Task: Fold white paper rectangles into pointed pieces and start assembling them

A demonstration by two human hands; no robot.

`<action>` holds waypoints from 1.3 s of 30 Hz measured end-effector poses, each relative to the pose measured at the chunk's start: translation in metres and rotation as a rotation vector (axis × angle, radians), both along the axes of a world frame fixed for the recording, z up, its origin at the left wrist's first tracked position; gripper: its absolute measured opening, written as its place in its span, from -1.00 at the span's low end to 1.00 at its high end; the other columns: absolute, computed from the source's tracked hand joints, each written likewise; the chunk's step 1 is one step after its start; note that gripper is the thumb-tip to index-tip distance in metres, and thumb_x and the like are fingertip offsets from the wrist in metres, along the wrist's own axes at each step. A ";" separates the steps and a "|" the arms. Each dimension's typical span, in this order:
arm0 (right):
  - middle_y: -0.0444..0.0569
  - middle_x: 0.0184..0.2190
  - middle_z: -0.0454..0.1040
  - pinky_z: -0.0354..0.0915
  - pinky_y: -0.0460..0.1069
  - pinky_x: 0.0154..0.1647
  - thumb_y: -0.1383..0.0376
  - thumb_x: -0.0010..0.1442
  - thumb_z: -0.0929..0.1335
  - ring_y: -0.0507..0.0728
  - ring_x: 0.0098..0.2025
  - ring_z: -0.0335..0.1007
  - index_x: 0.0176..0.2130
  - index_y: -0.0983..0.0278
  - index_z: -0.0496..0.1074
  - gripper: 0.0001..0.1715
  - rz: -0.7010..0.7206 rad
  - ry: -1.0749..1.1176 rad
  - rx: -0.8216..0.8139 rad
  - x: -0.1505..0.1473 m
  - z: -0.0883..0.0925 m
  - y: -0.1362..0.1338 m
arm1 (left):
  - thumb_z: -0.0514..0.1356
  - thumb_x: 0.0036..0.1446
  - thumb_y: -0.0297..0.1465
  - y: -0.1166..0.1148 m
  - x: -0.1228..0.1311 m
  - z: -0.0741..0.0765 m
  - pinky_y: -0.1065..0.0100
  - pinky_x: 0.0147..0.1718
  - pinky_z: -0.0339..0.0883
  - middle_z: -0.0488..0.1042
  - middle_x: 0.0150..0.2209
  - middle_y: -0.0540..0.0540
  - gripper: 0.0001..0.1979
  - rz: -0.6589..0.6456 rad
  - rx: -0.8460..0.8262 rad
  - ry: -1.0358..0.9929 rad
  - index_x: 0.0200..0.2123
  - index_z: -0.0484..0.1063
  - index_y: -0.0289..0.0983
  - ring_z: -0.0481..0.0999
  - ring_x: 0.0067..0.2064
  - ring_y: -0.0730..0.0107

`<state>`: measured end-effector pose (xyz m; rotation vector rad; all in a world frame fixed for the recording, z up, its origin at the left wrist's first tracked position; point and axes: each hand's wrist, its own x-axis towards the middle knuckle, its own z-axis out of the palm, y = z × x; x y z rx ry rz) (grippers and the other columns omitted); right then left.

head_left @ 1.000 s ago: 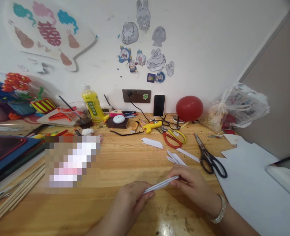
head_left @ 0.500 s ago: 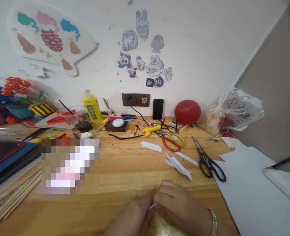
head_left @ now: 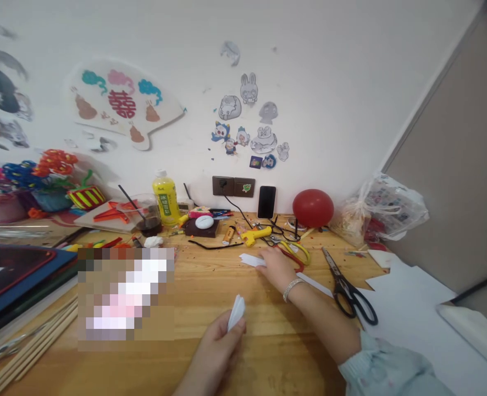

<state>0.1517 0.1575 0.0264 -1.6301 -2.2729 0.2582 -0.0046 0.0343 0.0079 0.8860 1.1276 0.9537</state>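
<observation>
My left hand [head_left: 222, 338] is closed around a folded piece of white paper [head_left: 237, 314], its pointed end sticking up between thumb and fingers. Several layers show at the tip. Farther out, my right hand [head_left: 277, 267] reaches over the table, its fingers bent down onto a flat white paper strip [head_left: 250, 259] with a notched end. Another white paper strip [head_left: 316, 284] lies partly behind my right forearm. Yellow-and-red-handled scissors [head_left: 301, 254] rest just beyond the right hand. Black-handled scissors [head_left: 344, 286] lie to the right of it.
White paper sheets [head_left: 425, 330] cover the right side. A red balloon [head_left: 313, 208], a phone [head_left: 266, 202], a yellow glue gun [head_left: 255, 235] and a drink bottle [head_left: 166, 198] stand along the wall. Wooden sticks [head_left: 41, 341] lie at the left, near a blurred-out patch.
My hands have parted. The left keeps folded paper, while the right has moved forward to the flat strip. The folded strips near the scissors no longer show. The view has tilted up.
</observation>
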 end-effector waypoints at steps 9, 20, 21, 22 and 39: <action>0.01 -0.28 0.47 0.33 0.07 -0.16 0.41 0.20 0.32 0.15 -0.18 0.38 -0.28 0.33 0.43 -0.93 0.062 0.078 0.021 -0.002 0.010 -0.027 | 0.24 -0.32 0.14 0.008 -0.005 0.004 0.56 -0.82 -0.18 0.08 -0.82 0.25 -0.40 0.141 -0.048 -0.041 -0.44 0.32 -0.28 -0.09 -0.79 0.67; -0.09 -0.45 0.48 0.28 -0.04 -0.33 0.39 0.14 0.34 0.08 -0.37 0.39 -0.46 0.25 0.34 -0.85 0.227 0.431 0.099 -0.002 -0.008 -0.120 | 0.31 -0.30 0.03 0.000 -0.004 0.020 0.54 -0.78 -0.23 0.24 -0.76 0.16 -0.49 0.123 -0.044 -0.177 -0.53 0.38 -0.33 -0.12 -0.79 0.75; -0.09 -0.47 0.48 0.27 -0.04 -0.35 0.37 0.14 0.34 0.09 -0.38 0.38 -0.47 0.25 0.34 -0.85 0.245 0.427 0.107 -0.004 -0.013 -0.123 | 0.33 -0.34 0.01 0.001 -0.004 0.019 0.54 -0.78 -0.24 0.26 -0.75 0.14 -0.49 0.119 -0.044 -0.162 -0.51 0.38 -0.33 -0.11 -0.79 0.74; -0.08 -0.47 0.48 0.27 -0.04 -0.35 0.37 0.14 0.33 0.10 -0.38 0.38 -0.48 0.25 0.34 -0.84 0.250 0.420 0.113 -0.005 -0.016 -0.126 | 0.34 -0.36 0.00 0.001 -0.003 0.019 0.54 -0.79 -0.24 0.26 -0.77 0.14 -0.49 0.111 -0.046 -0.145 -0.53 0.38 -0.33 -0.10 -0.79 0.73; -0.04 -0.43 0.50 0.31 0.00 -0.35 0.49 0.04 0.31 0.15 -0.37 0.41 -0.36 0.26 0.40 -0.85 0.175 0.371 -0.032 -0.008 -0.021 -0.132 | 0.23 -0.14 0.02 -0.005 -0.004 0.013 0.50 -0.67 -0.15 0.15 -0.79 0.12 -0.51 0.053 0.083 0.033 -0.68 0.30 -0.30 0.03 -0.70 0.61</action>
